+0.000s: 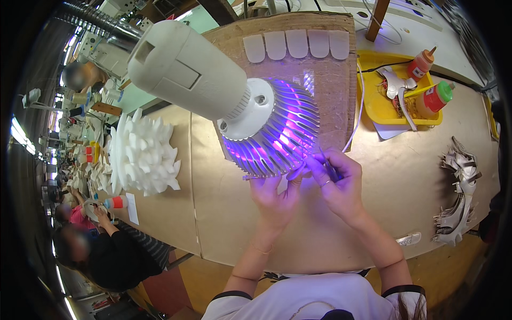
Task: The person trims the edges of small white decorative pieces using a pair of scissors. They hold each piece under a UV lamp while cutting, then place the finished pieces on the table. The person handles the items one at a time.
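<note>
A finned lamp [282, 128] glowing purple hangs over the table in front of me and hides part of my fingertips. Just below its near rim, my left hand [276, 202] is closed, its thumb and fingers pinched around something small that I cannot make out. Close beside it, my right hand [341, 184] grips a thin dark tool [329, 166], its tip pointing toward the left fingers. Both hands are tinted by the purple light. Under the lamp lies a brown cardboard sheet [336, 90], with several pale rounded tabs [297, 44] in a row along its far edge.
A yellow tray [368, 101] at the right holds squeeze bottles [434, 100] and white pieces. White strap-like parts with small pins [460, 197] lie farther right. Spiky white foam [144, 152] stands at the left. A co-worker in black [120, 256] sits beyond, and a white cable [361, 106] crosses the cardboard's edge.
</note>
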### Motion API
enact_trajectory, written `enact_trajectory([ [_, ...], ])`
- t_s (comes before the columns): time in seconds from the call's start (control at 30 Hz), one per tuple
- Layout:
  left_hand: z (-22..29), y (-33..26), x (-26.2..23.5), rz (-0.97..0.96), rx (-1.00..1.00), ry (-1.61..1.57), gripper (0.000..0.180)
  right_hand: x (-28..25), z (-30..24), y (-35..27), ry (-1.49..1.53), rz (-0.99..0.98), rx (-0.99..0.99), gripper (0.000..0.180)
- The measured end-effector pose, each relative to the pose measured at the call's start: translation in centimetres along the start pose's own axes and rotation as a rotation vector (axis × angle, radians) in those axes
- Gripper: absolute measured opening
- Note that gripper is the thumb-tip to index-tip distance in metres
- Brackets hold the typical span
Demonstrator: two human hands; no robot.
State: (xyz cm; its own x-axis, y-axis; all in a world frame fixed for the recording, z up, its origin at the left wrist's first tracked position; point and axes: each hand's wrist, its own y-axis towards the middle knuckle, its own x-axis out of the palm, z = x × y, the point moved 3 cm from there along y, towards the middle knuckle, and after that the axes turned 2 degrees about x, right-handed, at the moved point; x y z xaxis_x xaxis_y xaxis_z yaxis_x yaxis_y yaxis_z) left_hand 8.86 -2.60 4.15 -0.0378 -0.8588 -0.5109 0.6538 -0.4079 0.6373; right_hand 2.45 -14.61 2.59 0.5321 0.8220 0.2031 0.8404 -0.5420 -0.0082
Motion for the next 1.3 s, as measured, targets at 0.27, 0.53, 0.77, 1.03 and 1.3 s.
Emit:
enact_trajectory([
  [0.27, 0.6, 0.4, -0.8, -0.058, -0.074, 0.065, 0.018, -0.3, -1.4, -0.1, -0.302, 0.06, -0.323, 0.026],
  [0.53, 1.6, -0.2, -0.7, -0.019, -0.076, 0.099, 0.023, 0.2, -1.2, -0.5, -0.379, 0.068, -0.422, 0.032],
  [0.77, 1.5, -0.7, 0.9, 0.065, -0.286, -0.179, 0.018, 0.9, -0.9, -0.6, -0.365, 0.15, -0.429, 0.021],
  [1.03, -0.5, -1.6, 1.1, 0.102, -0.719, -0.746, 0.02, 2.1, 1.1, -0.3, 0.106, 0.146, -0.017, 0.016],
  [1.3, -2.3, -1.5, 1.2, 0.231, -0.71, -0.618, 0.013, 0.5, -3.4, -0.1, -0.889, 0.176, -0.466, 0.032],
])
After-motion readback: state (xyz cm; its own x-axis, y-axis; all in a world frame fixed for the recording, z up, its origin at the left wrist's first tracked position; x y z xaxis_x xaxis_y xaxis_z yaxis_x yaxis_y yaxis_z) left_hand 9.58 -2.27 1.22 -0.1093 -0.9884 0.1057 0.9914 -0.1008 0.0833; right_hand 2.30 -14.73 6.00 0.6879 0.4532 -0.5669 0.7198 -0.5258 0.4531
